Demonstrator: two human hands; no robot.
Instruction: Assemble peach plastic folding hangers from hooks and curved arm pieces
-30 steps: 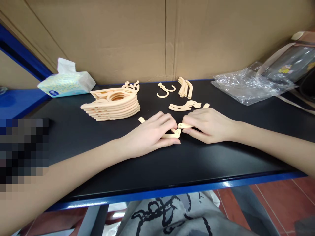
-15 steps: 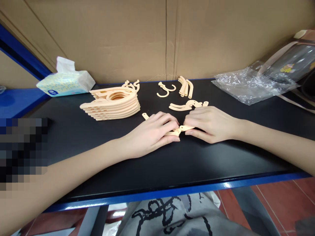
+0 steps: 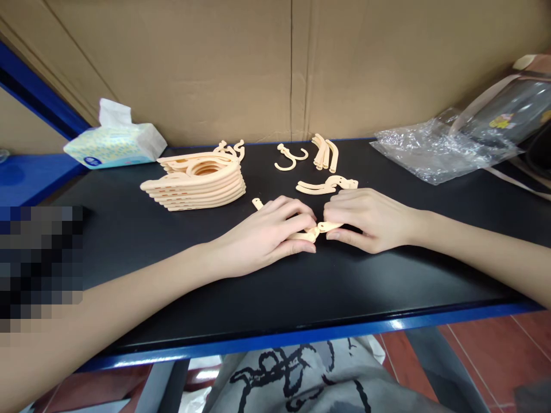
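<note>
My left hand (image 3: 275, 232) is closed around a cream plastic hanger piece (image 3: 303, 236); one holed end of cream plastic (image 3: 257, 203) shows beyond its knuckles. My right hand (image 3: 368, 221) pinches a cream hanger arm (image 3: 330, 227) between thumb and fingers. The two pieces meet at a joint between my hands, just above the black tabletop (image 3: 275, 304). My fingers cover most of both pieces. Right behind my right hand lie curved hanger arms (image 3: 314, 188). To the left of my left hand stands a stack of cream hangers (image 3: 198, 189).
Loose hanger hooks (image 3: 284, 163) and several short curved pieces (image 3: 325, 154) lie at the back. More small parts (image 3: 232, 150) sit behind the stack. A tissue pack (image 3: 116, 146) is at the back left; a clear plastic bag (image 3: 439, 149) lies at the right. A cardboard wall (image 3: 215, 69) rises behind.
Both hands have shifted very slightly right and toward me with the joined pieces. The holed end behind my right hand no longer shows. Other things have stayed put.
</note>
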